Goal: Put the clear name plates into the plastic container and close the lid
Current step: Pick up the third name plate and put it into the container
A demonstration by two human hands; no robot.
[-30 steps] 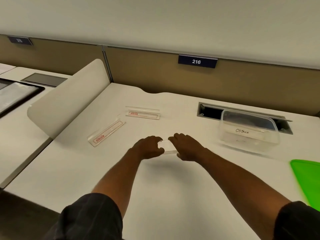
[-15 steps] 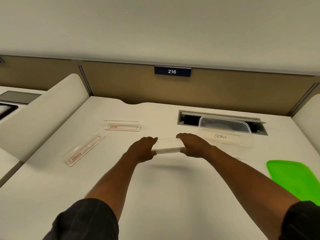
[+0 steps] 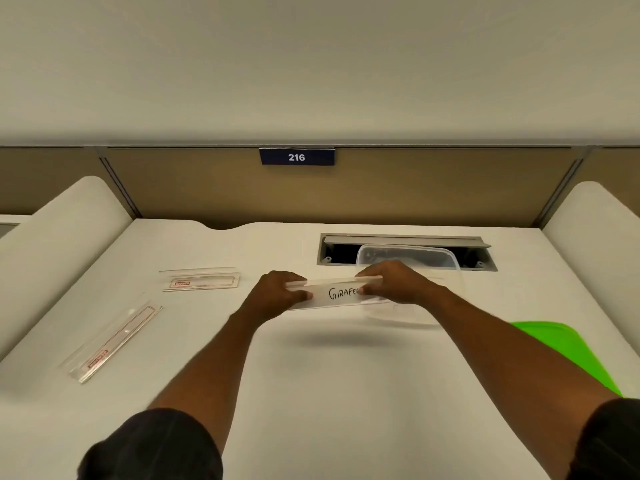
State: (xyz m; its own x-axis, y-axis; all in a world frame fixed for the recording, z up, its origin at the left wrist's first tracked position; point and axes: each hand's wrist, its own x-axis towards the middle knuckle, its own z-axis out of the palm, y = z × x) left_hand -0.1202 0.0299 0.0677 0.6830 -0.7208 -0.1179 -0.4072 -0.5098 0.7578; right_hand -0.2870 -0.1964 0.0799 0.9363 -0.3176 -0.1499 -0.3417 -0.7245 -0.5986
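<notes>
Hands on it: left hand & right hand pinch ends of GIRAFFE name plate, fingers curled, above desk; clear container at 2 o'clock, green lid at 4.

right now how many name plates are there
3: GIRAFFE plate between left hand and right hand; near plate and far plate on desk, left. Container may hide more.

just one head cam, looking forward and down over the surface toward the partition, arms close in.
</notes>
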